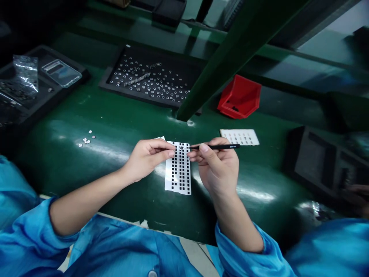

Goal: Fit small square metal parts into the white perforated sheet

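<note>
A white sheet point(169, 184) bearing rows of small black squares lies on the green bench before me. My right hand point(219, 165) grips a pair of black tweezers point(221, 146), held nearly level. Their tips reach a small square point(181, 148) near the top of the sheet. From the left, my left hand point(150, 157) has thumb and forefinger brought together over the sheet's upper left edge. Whatever lies between those fingertips is too small or hidden to make out.
Several small square parts point(85, 141) lie loose on the left. Behind are a black tray point(105, 82) of small metal pieces, a slanting green post point(219, 63) and a red bin point(248, 96). A white card point(253, 137) lies right; another black tray point(83, 73) stands left.
</note>
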A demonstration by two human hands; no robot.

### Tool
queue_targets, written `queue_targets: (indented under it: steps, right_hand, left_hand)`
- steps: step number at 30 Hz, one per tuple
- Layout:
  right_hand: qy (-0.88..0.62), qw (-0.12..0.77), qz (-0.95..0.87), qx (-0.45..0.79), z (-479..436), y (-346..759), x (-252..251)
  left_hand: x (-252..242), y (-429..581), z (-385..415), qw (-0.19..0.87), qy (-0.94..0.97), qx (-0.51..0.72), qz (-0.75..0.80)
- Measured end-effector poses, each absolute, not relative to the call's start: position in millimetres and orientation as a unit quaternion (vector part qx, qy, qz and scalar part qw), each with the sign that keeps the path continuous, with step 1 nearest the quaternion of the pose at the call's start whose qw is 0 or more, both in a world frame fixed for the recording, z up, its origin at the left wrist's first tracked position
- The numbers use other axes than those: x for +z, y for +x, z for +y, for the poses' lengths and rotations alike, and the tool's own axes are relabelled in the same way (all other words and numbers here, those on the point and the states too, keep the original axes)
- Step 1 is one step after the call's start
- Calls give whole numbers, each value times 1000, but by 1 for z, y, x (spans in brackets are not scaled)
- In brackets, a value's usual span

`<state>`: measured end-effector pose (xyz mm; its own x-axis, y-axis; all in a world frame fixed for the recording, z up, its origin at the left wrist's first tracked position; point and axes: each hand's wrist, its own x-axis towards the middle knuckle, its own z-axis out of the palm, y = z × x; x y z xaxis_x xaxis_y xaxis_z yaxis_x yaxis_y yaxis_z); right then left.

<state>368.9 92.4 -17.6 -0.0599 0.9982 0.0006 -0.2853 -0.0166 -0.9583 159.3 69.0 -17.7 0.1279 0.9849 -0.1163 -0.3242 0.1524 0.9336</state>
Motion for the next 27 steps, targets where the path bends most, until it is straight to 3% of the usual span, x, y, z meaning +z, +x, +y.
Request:
queue_targets:
  steps: [6,20,27]
  right_hand:
    - [-412,543,-448,579,86,371,-10]
    - [-411,546,-458,568,74,373,5]
    - [-419,554,-477,537,68,371,9]
  left_hand:
    - [-17,161,67,671,375,508,389]
    - [-7,161,55,583,463,523,415]
    - [-7,162,57,595,433,506,451]
